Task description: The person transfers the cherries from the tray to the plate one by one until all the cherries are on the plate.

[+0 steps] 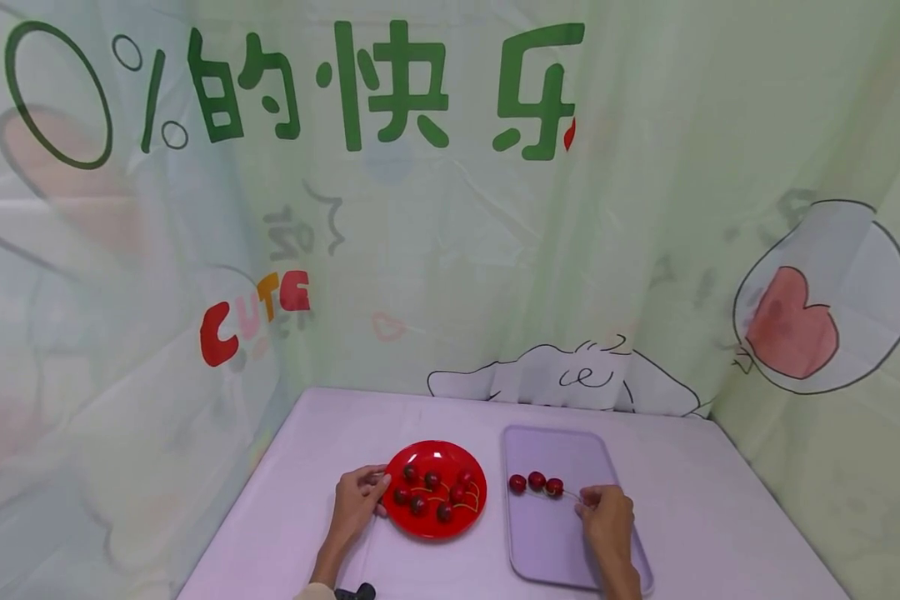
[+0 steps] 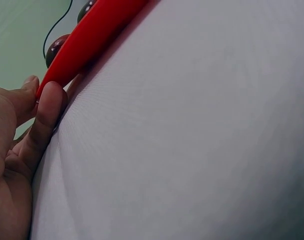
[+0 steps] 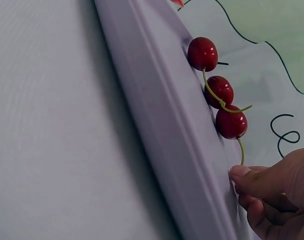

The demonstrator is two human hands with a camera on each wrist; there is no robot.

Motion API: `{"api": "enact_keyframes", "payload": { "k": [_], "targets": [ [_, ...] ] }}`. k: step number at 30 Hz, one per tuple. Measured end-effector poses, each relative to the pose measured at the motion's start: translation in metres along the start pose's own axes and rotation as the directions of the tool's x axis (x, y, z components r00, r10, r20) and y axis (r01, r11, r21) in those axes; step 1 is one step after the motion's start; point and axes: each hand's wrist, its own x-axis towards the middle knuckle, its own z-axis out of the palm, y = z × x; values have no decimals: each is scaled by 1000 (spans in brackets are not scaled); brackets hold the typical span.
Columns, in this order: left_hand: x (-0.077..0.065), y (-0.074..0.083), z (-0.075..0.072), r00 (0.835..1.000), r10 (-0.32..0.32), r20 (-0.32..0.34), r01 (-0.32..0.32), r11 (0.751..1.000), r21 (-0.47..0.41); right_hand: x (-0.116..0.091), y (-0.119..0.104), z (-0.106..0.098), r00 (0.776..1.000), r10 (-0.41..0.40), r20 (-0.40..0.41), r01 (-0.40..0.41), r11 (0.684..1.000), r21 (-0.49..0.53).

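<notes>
The left hand (image 1: 358,498) pinches the edge of a round red plate (image 1: 433,452) with dark red cherries (image 1: 417,505) on it, and the right hand (image 1: 609,518) pinches the thin stem (image 3: 242,151) of the nearest of three shiny cherries (image 1: 536,481) in a row on a light purple tray (image 1: 547,546) beside the plate.

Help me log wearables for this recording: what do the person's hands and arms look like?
The left hand and right hand are both ungloved. A pale beige sleeve shows at the left forearm, with a small black fitting beside it. The right forearm is bare as far as the head view shows.
</notes>
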Motion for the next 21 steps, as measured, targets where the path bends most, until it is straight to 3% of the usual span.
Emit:
{"api": "enact_keyframes", "payload": {
  "k": [7, 14, 21],
  "targets": [
    [-3, 3, 0, 1000, 29, -12, -29, 1000, 7, 2, 2, 4, 1000, -5, -24, 5, 1000, -15],
    [-3, 5, 1, 1000, 4, -9, -4, 1000, 9, 0, 2, 6, 999, 6, -47, -7, 1000, -19],
    [-2, 3, 2, 1000, 18, -18, -18, 1000, 11, -1, 3, 7, 997, -3, -81, 2, 1000, -7]
  ]
}}
